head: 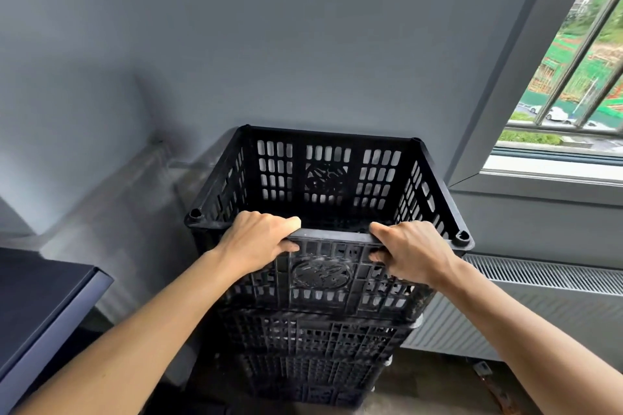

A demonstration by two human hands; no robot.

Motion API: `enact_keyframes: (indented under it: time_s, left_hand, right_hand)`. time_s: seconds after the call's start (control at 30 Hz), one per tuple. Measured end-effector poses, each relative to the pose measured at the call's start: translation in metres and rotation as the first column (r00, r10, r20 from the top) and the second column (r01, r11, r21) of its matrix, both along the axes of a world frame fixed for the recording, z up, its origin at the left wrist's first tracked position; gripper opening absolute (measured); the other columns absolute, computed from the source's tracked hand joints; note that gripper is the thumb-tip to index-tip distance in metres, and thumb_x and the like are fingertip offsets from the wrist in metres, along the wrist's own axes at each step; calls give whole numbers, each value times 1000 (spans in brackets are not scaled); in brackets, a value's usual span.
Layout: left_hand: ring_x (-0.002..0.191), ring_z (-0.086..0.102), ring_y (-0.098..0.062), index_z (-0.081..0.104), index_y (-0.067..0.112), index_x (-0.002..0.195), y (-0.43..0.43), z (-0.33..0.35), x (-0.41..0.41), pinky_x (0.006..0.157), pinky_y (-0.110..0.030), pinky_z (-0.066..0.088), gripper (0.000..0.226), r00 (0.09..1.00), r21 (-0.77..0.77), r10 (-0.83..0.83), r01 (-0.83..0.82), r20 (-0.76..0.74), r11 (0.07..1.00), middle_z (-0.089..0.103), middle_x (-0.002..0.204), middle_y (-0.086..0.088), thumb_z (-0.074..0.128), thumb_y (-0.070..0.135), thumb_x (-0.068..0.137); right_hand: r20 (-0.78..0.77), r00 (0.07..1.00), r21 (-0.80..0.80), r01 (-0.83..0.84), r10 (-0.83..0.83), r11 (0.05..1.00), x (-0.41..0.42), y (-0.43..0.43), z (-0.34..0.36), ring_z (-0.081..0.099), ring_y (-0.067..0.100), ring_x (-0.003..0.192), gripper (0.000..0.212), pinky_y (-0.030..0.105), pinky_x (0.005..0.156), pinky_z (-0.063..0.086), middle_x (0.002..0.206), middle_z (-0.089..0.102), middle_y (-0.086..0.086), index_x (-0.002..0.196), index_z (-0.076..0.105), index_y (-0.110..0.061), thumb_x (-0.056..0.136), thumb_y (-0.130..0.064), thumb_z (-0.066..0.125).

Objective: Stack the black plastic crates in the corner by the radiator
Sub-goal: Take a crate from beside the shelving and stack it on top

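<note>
Left hand (261, 239) and right hand (409, 251) each grip the near rim of the top crate (323, 178), set apart. Crate sits atop the lower crates (310, 357), beside the radiator (539, 293).

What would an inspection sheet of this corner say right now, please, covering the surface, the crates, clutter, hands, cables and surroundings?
Surface: floor, bare and brownish; the stack stands on it.
Job's things: top crate sits on the lower crates; nothing seen inside it.
Clutter: small object on the floor by the radiator, too blurred to name.
Hands: left hand and right hand each grip the top crate's near rim, fingers curled round it.
Cables: nothing seen.
Surroundings: radiator right of the stack, barred window above it, grey wall behind, dark cabinet at left.
</note>
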State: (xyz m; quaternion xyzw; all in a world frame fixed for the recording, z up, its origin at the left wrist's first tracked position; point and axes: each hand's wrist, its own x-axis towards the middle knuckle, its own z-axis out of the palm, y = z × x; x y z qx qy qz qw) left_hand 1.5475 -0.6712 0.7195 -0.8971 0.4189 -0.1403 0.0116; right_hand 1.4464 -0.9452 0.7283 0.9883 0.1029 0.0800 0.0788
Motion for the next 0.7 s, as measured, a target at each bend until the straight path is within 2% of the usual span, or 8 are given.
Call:
enact_keyframes:
  time_s: [0.2,0.3,0.43,0.7]
  left_hand:
    - [57,56,-15,50,19,95,0,2,0,54,-30,33,36,999,16,16,-16,-32,1000,58,64,5,51,54,92]
    - [55,56,-14,55,19,102,-2,1,-3,56,-30,37,37,999,4,11,-11,-50,1000,56,60,4,55,53,90]
    - [55,54,-16,52,18,95,-7,1,-13,57,-30,36,35,998,-2,-9,9,-57,1000,52,58,5,55,53,91]
    - [49,50,-15,49,18,86,-2,0,-11,56,-30,35,38,997,-50,-42,39,-71,998,50,54,5,56,55,89]
  right_hand:
    - [-29,1000,-8,-3,3,1000,-1,4,6,52,18,52,28,31,49,43,59,52,-6,90,44,-22,88,-45,60]
    - [-48,999,-8,-24,24,1000,-4,-2,6,53,14,51,26,30,49,46,59,54,-7,89,46,-22,90,-45,58]
    - [-54,998,20,-8,9,1000,-11,-11,4,56,14,52,27,30,51,49,61,55,-9,88,47,-22,90,-45,60]
    - [-12,997,44,75,-75,996,-17,-4,1,58,19,57,24,28,51,43,63,55,-9,89,52,-23,88,-44,62]
